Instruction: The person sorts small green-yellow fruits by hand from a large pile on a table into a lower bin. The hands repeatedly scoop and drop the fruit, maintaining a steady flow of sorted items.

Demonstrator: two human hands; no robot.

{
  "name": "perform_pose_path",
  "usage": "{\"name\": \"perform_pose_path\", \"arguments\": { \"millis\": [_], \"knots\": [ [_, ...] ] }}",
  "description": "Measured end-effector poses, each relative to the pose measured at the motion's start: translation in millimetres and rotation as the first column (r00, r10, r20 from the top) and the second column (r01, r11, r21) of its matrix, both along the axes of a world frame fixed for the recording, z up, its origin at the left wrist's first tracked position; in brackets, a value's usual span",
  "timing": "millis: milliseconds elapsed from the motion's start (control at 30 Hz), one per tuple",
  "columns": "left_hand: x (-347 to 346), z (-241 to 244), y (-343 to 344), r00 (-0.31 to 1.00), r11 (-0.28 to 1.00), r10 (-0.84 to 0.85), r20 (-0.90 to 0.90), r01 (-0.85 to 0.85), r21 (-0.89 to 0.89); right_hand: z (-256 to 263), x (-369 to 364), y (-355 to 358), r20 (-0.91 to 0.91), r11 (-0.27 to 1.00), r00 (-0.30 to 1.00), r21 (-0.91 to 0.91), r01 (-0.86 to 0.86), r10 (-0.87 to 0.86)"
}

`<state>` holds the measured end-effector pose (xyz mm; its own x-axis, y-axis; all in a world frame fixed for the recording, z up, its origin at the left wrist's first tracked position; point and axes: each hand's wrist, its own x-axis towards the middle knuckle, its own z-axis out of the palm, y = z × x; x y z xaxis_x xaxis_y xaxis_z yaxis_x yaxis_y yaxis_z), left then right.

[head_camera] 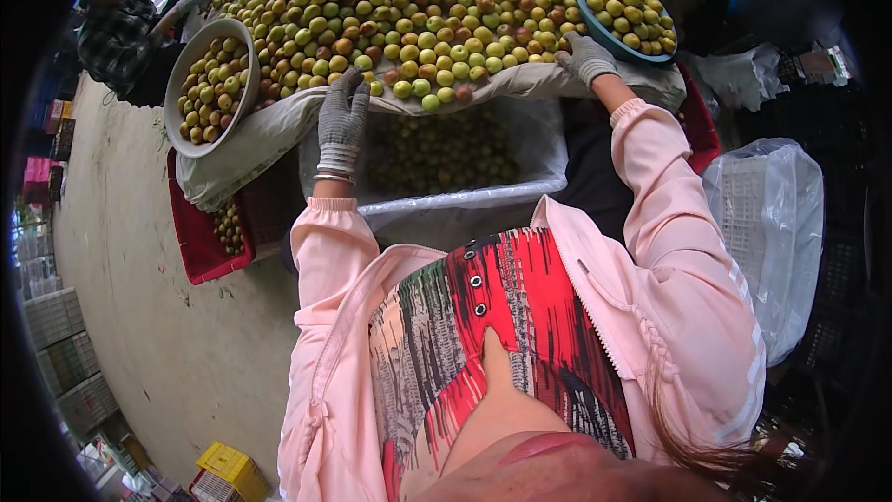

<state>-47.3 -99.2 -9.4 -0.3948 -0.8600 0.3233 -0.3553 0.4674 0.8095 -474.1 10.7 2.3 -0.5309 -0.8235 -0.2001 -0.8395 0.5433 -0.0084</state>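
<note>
A heap of small round green and reddish-brown fruits, which look like jujubes [418, 21], covers the table before me. My left hand [344, 111], in a grey knit glove, rests at the near edge of the heap with its fingertips by the fruits. Farther right, my right hand [587, 59], gloved the same way, lies over the pale cloth edge [519, 80], fingers apart beside the fruits and close to a blue bowl [610, 45]. Neither hand visibly holds a fruit; the undersides of the fingers are hidden.
Below the cloth edge, a plastic-lined crate [557, 167] holds more fruits. At the left, a fruit-filled white bowl [254, 77] tilts above a red crate [195, 251]. A person [129, 35] works at far left. A plastic-covered white crate [766, 237] stands right; a yellow crate [237, 470] lies lower left.
</note>
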Motion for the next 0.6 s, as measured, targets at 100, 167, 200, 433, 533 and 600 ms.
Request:
{"name": "perform_pose_path", "arguments": {
  "millis": [100,167,200,433,533,600],
  "knots": [
    [1,-4,-6,0.999,0.998,-0.030,-0.032,0.028,-0.059,-24,2,-29,-0.031,0.991,0.995,0.088,0.098,-0.096],
    [-2,1,-6,0.999,1.000,-0.013,-0.036,0.013,-0.019,-39,-15,-35,-0.027,0.987,0.992,0.102,0.128,-0.126],
    [-3,5,-6,0.999,1.000,-0.002,-0.036,0.002,-0.003,-39,-20,-38,0.055,0.990,0.990,0.063,0.128,-0.131],
    [-6,9,2,0.998,0.999,-0.030,-0.049,0.030,0.010,-47,-57,-7,0.083,0.940,0.996,-0.337,0.048,-0.021],
    [-3,1,0,0.999,0.999,-0.021,-0.047,0.022,0.031,-45,-71,19,-0.010,0.842,0.999,-0.537,-0.043,0.045],
    [-4,0,1,0.999,0.999,-0.029,-0.040,0.030,0.035,-33,-81,49,-0.067,0.809,0.996,-0.581,-0.087,0.060]
  ]
}}
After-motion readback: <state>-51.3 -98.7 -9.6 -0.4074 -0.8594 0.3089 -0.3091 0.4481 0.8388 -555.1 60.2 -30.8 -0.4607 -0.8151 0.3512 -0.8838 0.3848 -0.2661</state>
